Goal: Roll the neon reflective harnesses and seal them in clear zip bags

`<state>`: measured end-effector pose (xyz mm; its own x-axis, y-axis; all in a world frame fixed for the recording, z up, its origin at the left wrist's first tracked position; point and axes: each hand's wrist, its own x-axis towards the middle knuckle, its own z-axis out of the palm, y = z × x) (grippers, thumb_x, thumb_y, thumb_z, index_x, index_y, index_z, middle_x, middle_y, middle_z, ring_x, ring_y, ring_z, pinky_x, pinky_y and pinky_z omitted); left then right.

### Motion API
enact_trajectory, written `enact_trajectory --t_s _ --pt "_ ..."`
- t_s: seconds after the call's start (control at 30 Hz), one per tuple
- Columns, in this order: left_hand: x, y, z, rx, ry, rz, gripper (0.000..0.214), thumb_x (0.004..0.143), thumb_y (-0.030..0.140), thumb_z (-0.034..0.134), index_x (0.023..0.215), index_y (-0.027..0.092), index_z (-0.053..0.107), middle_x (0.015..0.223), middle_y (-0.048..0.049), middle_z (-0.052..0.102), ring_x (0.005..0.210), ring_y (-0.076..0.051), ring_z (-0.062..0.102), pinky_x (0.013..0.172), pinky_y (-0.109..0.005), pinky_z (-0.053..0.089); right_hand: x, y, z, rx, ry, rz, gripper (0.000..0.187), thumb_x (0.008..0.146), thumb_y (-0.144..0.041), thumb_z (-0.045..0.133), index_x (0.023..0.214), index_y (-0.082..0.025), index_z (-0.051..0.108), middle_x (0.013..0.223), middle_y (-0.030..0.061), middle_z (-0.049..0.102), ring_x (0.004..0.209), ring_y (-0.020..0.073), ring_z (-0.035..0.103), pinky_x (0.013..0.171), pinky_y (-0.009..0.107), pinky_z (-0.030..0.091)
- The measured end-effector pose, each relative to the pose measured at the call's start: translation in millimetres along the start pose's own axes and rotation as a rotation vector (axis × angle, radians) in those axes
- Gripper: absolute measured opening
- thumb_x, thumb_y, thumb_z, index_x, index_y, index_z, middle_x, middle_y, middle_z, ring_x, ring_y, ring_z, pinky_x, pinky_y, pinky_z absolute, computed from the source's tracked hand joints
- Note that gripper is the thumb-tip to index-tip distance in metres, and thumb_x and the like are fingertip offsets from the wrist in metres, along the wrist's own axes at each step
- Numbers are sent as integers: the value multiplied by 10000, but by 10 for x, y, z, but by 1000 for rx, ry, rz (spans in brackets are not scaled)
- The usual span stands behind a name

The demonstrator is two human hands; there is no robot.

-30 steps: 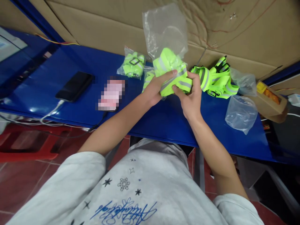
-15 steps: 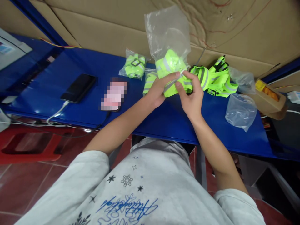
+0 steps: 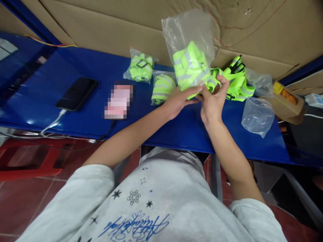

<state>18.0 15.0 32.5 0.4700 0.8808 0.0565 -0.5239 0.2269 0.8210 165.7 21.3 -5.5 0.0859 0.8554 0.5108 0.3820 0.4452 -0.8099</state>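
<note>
A folded neon-yellow reflective vest (image 3: pixel 189 66) sits deep inside a clear plastic bag (image 3: pixel 189 33) that I hold upright over the blue table (image 3: pixel 101 67). My left hand (image 3: pixel 179 99) pinches the bag's lower edge from the left, fingers closed on it. From the right, my right hand (image 3: pixel 213 101) grips the same edge, its fingers curled round the plastic. Both hands meet at the bag's mouth. Just behind them lies a loose heap of neon vests (image 3: pixel 236 84) with black buckles.
Two bagged vests (image 3: pixel 140 68) (image 3: pixel 161 88) lie left of my hands. A black phone (image 3: pixel 76 93) on a charging cable and a blurred pink item (image 3: pixel 118 101) lie further left. Empty clear bags (image 3: pixel 257 116), a small cardboard box (image 3: pixel 287 101), cardboard wall behind.
The vest has slid further up into the bag. Both hands have shifted slightly right and up, closing together at the bag's open lower edge.
</note>
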Motion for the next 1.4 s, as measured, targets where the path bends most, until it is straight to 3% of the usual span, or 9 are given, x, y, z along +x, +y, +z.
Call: enact_trajectory --t_s 0.1,0.37,0.6,0.83,0.93,1.03,1.1,1.2,1.4 --pt "32 -69 -23 -27 -5 -19 373 760 424 901 1039 217 766 1176 -70 779 1255 -339 664 994 -433 576 -13 42 86 164 167 114 432 1003 -561 591 1356 -333 489 1341 86 599 1153 204 690 872 367 650" --pt "92 102 -180 -128 71 -15 169 855 317 785 972 208 730 1105 -26 754 1322 -263 643 1124 -434 556 -71 -364 123 109 114 124 412 1039 -619 507 1231 -287 657 1293 78 674 1257 242 678 1022 435 617" --pt "88 62 -225 -103 -44 -145 180 772 288 842 903 196 762 1059 -58 765 1201 -278 696 1132 -505 543 24 -63 -18 68 145 79 540 929 -637 701 1342 -316 565 1291 87 628 1073 200 697 775 314 626" --pt "-34 -149 -102 157 -274 -316 249 707 321 876 897 185 789 1192 -121 752 1232 -310 680 1047 -493 555 228 221 -186 83 99 81 444 844 -620 803 860 -232 587 784 -11 608 766 157 651 677 308 596" --pt "-166 -153 16 515 -374 -98 232 777 437 860 890 245 794 1164 -98 739 1118 -285 687 1078 -508 522 297 322 -266 106 131 221 507 838 -621 801 793 -248 461 657 -48 508 588 124 562 489 251 462" --pt "-220 5 10 834 -230 322 155 821 429 848 900 311 786 1167 -100 717 1247 -339 597 1251 -516 342 341 241 -359 234 84 433 496 817 -628 801 827 -251 478 643 -56 515 489 101 487 394 231 326" --pt "-192 149 -44 831 -143 488 381 764 378 911 1116 332 773 1386 -80 646 1442 -367 458 1329 -472 211 349 102 -396 337 10 513 472 810 -624 797 849 -241 525 660 -51 535 460 84 449 383 233 291" --pt "-112 285 -110 716 -116 500 858 609 304 1017 1388 349 658 1616 -10 490 1606 -342 282 1364 -384 111 313 -118 -380 369 -50 534 459 837 -652 764 862 -241 561 640 -52 529 431 80 420 373 245 275" --pt "-5 248 -114 479 -25 345 428 781 400 897 1170 268 777 1350 -57 727 1410 -296 581 1250 -369 369 263 -346 -559 109 -184 257 469 909 -742 664 993 -284 615 737 -8 635 658 140 667 510 256 486"
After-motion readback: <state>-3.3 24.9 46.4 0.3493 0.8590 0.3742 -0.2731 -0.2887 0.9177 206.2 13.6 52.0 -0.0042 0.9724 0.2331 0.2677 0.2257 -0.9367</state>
